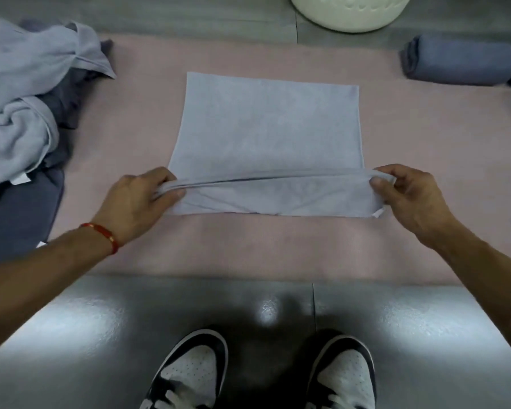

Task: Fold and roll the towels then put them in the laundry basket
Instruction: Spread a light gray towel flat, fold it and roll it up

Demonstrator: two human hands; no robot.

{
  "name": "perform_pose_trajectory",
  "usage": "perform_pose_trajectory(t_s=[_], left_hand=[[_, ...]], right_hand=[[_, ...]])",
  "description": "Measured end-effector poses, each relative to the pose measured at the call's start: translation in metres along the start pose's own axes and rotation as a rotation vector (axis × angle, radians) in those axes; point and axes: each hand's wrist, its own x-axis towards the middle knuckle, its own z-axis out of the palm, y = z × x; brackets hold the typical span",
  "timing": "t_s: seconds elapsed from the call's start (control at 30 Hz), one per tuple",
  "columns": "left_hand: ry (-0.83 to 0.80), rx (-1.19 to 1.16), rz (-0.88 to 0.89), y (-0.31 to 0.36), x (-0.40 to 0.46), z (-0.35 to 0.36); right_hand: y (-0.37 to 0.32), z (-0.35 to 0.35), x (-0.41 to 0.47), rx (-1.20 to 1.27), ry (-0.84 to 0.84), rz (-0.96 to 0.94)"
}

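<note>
Bare pink mat [425,137] around the flat towel [266,125]; crumpled heap [21,107] left, rolled towel [460,60] right, basket [351,16] beyond

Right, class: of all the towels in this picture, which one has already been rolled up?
The dark blue-grey rolled towel at far right, beside the white laundry basket. The light blue towel in both hands is only folded flat; the towels heaped at left are crumpled.

Light blue towel [266,128] lies flat on pink mat [425,160]. Left hand [142,199] and right hand [407,196] each pinch one end of a raised fold near its front edge. Pile of towels [21,107] at left; rolled towel [460,60] at right; white basket [351,16] beyond the mat. Red bracelet [104,234] on left wrist.
</note>
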Motion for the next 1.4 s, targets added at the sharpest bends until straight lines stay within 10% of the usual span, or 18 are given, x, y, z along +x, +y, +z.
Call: perform_pose_trajectory(t_s=[0.27,0.7,1.0,1.4], left_hand=[[0.120,-0.797,-0.352,-0.025,0.032,-0.019],[-0.589,-0.696,-0.351,-0.010,-0.073,-0.012],[0.032,-0.594,-0.402,-0.030,0.067,-0.012],[0.038,-0.148,-0.570,-0.065,0.152,0.039]], right_hand=[[-0.012,0.003,0.014,0.046,0.091,-0.085],[0.024,-0.021,-0.073,0.026,-0.422,0.261],[-0.013,-0.007,0.043,0.056,-0.029,0.105],[0.016,0.038,0.139,-0.469,0.212,0.081]])
